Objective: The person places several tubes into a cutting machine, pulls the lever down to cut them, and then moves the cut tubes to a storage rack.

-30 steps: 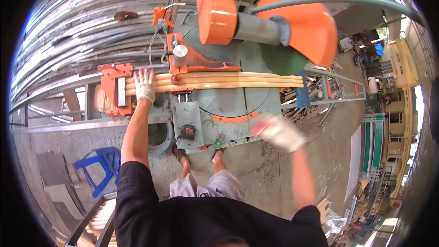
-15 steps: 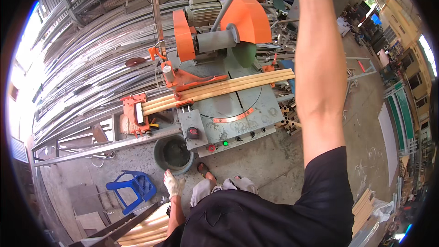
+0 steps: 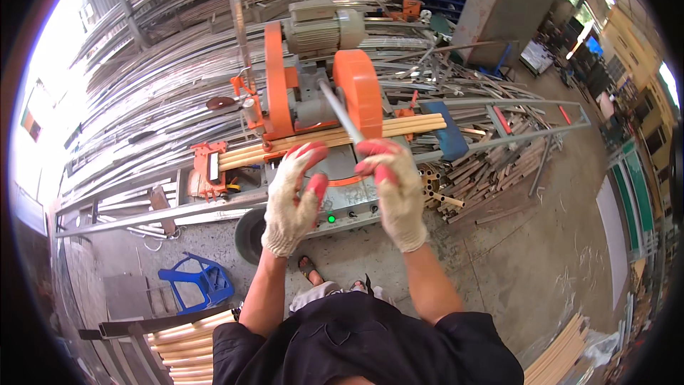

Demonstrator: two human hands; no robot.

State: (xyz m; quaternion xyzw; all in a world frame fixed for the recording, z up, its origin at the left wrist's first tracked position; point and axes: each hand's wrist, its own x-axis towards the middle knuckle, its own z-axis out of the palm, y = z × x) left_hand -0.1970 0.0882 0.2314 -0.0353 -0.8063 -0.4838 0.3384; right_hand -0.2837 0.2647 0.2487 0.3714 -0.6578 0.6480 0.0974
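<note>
In a white work glove with red fingers, my right hand (image 3: 399,199) is closed around the end of the grey lever (image 3: 340,110) of a cut-off saw. The saw's orange guard (image 3: 360,89) is lowered over several wood-coloured tubes (image 3: 413,125); the blade is hidden. These tubes lie side by side across the grey saw table (image 3: 349,210), between an orange clamp (image 3: 267,135) and a side vise (image 3: 208,171). My left hand (image 3: 292,203), gloved alike, is raised over the table's left part, fingers curved and thumb apart, holding nothing.
A green lit button (image 3: 331,219) is on the table's front. A dark bucket (image 3: 249,235) and a blue stool (image 3: 196,281) stand left. More tubes (image 3: 185,346) are stacked lower left. Cut metal pieces (image 3: 491,178) are heaped right; long metal profiles (image 3: 164,121) fill the back.
My right arm has come down from overhead, and the saw head with its lever and guard has swung down to the tubes. My left hand has risen from low left to above the saw table.
</note>
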